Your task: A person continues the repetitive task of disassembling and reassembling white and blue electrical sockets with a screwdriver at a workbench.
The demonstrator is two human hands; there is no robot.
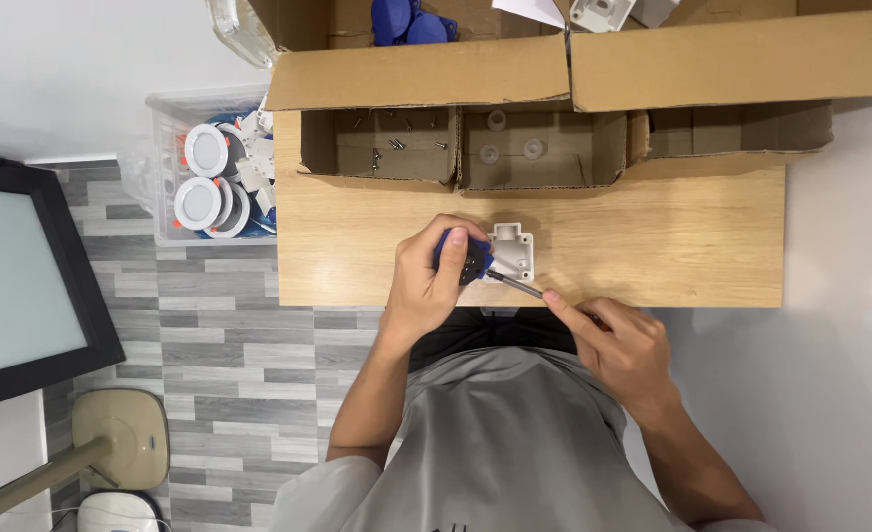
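Note:
My left hand [433, 279] grips a small blue part [468, 258] pressed against a white plastic box [514, 251] on the wooden table [653, 236]. My right hand [615, 345] holds a screwdriver [517, 286], its shaft angled up-left with the tip at the blue part. Most of the screwdriver handle is hidden inside my fingers.
Open cardboard trays sit at the table's far edge: one with screws [387, 143], one with pale round washers [515, 150], one at right [732, 133]. A larger carton [594, 59] behind holds blue and white parts. A clear bin of round lights [209, 177] stands left on the floor.

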